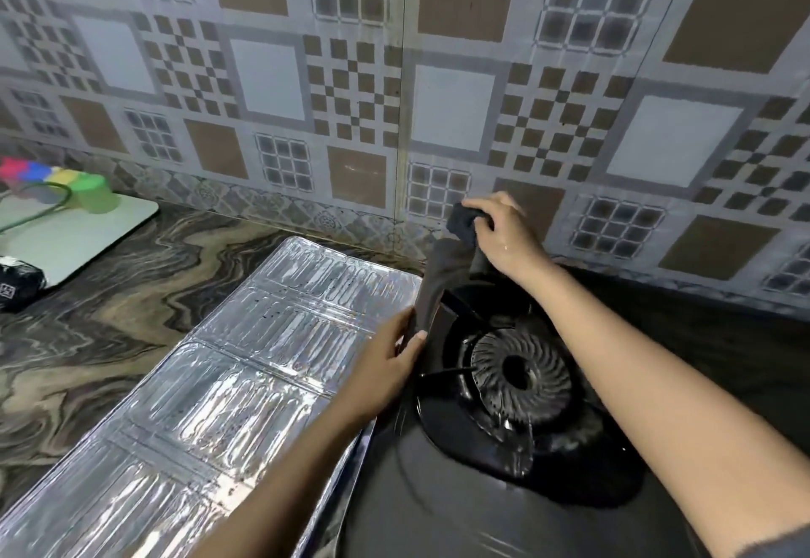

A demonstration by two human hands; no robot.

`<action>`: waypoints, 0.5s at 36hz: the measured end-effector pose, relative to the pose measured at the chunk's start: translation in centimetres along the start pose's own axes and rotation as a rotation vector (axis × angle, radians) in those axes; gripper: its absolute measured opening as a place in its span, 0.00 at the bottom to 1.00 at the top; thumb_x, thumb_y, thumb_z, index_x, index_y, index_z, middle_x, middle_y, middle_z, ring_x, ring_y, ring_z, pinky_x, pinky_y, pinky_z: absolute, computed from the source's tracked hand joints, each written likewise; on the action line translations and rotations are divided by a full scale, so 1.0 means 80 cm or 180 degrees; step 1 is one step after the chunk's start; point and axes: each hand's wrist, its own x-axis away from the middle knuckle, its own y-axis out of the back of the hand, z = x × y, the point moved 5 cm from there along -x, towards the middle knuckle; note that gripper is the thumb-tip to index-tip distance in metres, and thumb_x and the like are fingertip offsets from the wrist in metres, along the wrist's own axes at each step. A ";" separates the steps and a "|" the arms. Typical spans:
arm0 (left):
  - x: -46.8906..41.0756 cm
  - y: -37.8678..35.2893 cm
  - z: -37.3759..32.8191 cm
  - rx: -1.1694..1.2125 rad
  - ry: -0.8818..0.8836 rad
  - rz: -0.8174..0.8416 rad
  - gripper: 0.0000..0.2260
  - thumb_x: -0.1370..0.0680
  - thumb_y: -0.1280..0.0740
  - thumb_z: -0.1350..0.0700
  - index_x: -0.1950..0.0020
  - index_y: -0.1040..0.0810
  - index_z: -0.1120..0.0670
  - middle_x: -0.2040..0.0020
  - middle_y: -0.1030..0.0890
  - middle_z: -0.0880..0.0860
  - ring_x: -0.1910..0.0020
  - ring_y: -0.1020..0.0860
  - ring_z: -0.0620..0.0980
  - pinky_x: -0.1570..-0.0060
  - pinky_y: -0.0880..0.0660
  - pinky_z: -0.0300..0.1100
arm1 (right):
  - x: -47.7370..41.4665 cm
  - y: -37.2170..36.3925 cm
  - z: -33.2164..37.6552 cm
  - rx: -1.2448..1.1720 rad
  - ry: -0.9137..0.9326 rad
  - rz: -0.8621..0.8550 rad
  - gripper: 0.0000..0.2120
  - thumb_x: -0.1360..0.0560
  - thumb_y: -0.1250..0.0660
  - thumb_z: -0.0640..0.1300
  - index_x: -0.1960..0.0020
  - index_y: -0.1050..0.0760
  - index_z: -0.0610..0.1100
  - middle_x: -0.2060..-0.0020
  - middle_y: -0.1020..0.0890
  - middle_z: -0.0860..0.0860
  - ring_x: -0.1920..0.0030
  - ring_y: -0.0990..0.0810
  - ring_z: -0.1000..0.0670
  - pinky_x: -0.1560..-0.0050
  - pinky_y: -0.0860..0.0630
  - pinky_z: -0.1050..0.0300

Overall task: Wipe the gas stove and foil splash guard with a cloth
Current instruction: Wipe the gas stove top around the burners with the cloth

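Note:
A black gas stove [460, 509] fills the lower right, its round burner [519, 371] under a black pan support. A silver foil splash guard [245, 373] leans outward along the stove's left side. My left hand [385, 364] grips the guard's top edge near its far corner. My right hand [499, 229] holds a bunched dark grey cloth [464, 224] at the far end of the guard, close to the tiled wall. A grey strip of the cloth hangs down toward my left hand.
A patterned tile wall [394, 75] stands right behind the stove. The marbled brown countertop [109, 294] spreads to the left. On it lie a white board [87, 229] with coloured cups [65, 185] and a dark packet [17, 286] at the far left.

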 end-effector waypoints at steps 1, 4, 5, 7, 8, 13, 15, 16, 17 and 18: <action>0.000 -0.001 -0.001 0.0046 -0.0006 0.0026 0.17 0.20 0.40 0.62 0.30 0.33 0.57 0.40 0.29 0.44 0.40 0.30 0.39 0.55 0.35 0.15 | -0.001 -0.015 0.000 0.0042 0.0052 0.0243 0.17 0.21 0.45 0.34 0.36 0.27 0.41 0.40 0.28 0.43 0.37 0.30 0.44 0.39 0.37 0.61; -0.002 0.002 0.002 0.0169 0.0043 0.0048 0.18 0.20 0.41 0.62 0.30 0.34 0.58 0.35 0.28 0.47 0.38 0.29 0.42 0.49 0.32 0.18 | 0.004 -0.046 0.009 0.0047 0.0299 0.0842 0.17 0.21 0.46 0.35 0.36 0.27 0.43 0.39 0.28 0.45 0.37 0.31 0.46 0.40 0.38 0.60; -0.003 0.004 0.005 0.0193 0.0058 0.0052 0.18 0.20 0.41 0.62 0.30 0.33 0.58 0.35 0.27 0.49 0.37 0.28 0.44 0.46 0.31 0.22 | 0.006 -0.051 0.013 0.0024 0.0409 0.1007 0.17 0.21 0.45 0.36 0.36 0.27 0.44 0.39 0.27 0.46 0.37 0.30 0.47 0.41 0.38 0.61; -0.004 0.009 0.010 0.0242 0.0120 -0.0001 0.18 0.21 0.39 0.63 0.31 0.32 0.59 0.37 0.25 0.51 0.39 0.27 0.44 0.46 0.30 0.23 | 0.010 -0.059 0.021 -0.0020 0.0624 0.1345 0.16 0.21 0.42 0.37 0.36 0.26 0.45 0.39 0.25 0.48 0.37 0.29 0.50 0.44 0.39 0.66; -0.004 0.011 0.012 0.0273 0.0145 -0.0022 0.18 0.21 0.38 0.63 0.31 0.31 0.58 0.38 0.24 0.50 0.40 0.26 0.43 0.46 0.30 0.23 | 0.012 -0.061 0.023 -0.0036 0.0685 0.1525 0.15 0.21 0.41 0.39 0.37 0.25 0.46 0.39 0.24 0.49 0.38 0.28 0.51 0.45 0.38 0.67; -0.008 0.012 0.017 0.0405 0.0180 -0.0062 0.18 0.22 0.37 0.63 0.32 0.29 0.58 0.41 0.22 0.51 0.44 0.23 0.44 0.44 0.27 0.30 | 0.017 -0.067 0.017 -0.0280 0.0548 0.2308 0.13 0.21 0.40 0.48 0.40 0.22 0.49 0.39 0.21 0.53 0.39 0.26 0.55 0.39 0.33 0.60; -0.009 0.011 0.018 0.0485 0.0195 -0.0072 0.17 0.22 0.37 0.64 0.33 0.29 0.58 0.41 0.21 0.52 0.44 0.23 0.44 0.44 0.27 0.31 | 0.018 -0.074 0.011 -0.0363 0.0550 0.2491 0.13 0.21 0.40 0.48 0.39 0.23 0.49 0.35 0.25 0.52 0.34 0.29 0.55 0.35 0.37 0.61; -0.009 0.010 0.018 0.0509 0.0195 -0.0078 0.17 0.22 0.38 0.64 0.33 0.29 0.58 0.41 0.21 0.52 0.44 0.23 0.44 0.45 0.26 0.30 | 0.019 -0.079 0.008 -0.0367 0.0581 0.2558 0.14 0.21 0.40 0.47 0.38 0.23 0.49 0.33 0.27 0.52 0.31 0.33 0.54 0.33 0.40 0.61; -0.009 0.009 0.018 0.0524 0.0196 -0.0092 0.17 0.22 0.38 0.65 0.33 0.29 0.58 0.42 0.21 0.51 0.45 0.22 0.43 0.46 0.26 0.28 | 0.020 -0.084 0.005 -0.0343 0.0625 0.2613 0.14 0.21 0.40 0.47 0.37 0.24 0.50 0.31 0.30 0.51 0.29 0.36 0.54 0.31 0.44 0.61; -0.009 0.009 0.018 0.0542 0.0191 -0.0110 0.17 0.22 0.38 0.65 0.33 0.29 0.59 0.42 0.21 0.51 0.47 0.22 0.41 0.47 0.26 0.27 | 0.019 -0.089 0.003 -0.0294 0.0676 0.2645 0.14 0.21 0.41 0.47 0.37 0.25 0.50 0.29 0.32 0.51 0.27 0.39 0.54 0.30 0.49 0.60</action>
